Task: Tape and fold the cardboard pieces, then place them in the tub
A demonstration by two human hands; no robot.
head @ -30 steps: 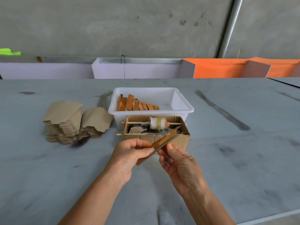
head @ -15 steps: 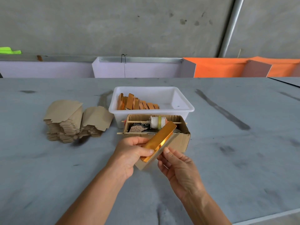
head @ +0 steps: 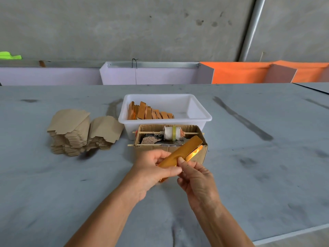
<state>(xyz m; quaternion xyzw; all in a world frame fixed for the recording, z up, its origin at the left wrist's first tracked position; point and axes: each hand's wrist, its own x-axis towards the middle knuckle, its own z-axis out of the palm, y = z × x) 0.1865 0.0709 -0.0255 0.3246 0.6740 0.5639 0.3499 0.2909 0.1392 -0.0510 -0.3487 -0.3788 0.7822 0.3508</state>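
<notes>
Right now I am looking down over the grey counter [head: 71,184] at both hands working one folded cardboard piece [head: 179,154] with a shiny gold face. My left hand [head: 151,172] is holding its near end, the fingers curling round the far edge and the thumb lying across the gold face, so that grip is closing firmly on the piece. My right hand [head: 197,179] is meeting it from the right; its thumb tip is pressing on the gold face while the curled fingers are sitting underneath, pinching the same piece. The piece is slanting up and away to the right, held above the counter, with its far end showing in front of a small brown cardboard box [head: 201,154].

That box is sitting just behind my hands and is carrying two thin wooden sticks across its open top, with a white roll [head: 170,133] threaded on the rear stick. Directly behind it, touching or nearly so, the white plastic tub [head: 197,111] is holding a row of finished orange-gold pieces [head: 149,113] leaning along its left side. To the left of the tub, two stacks of flat brown cardboard blanks [head: 71,132] are lying on the counter.
</notes>
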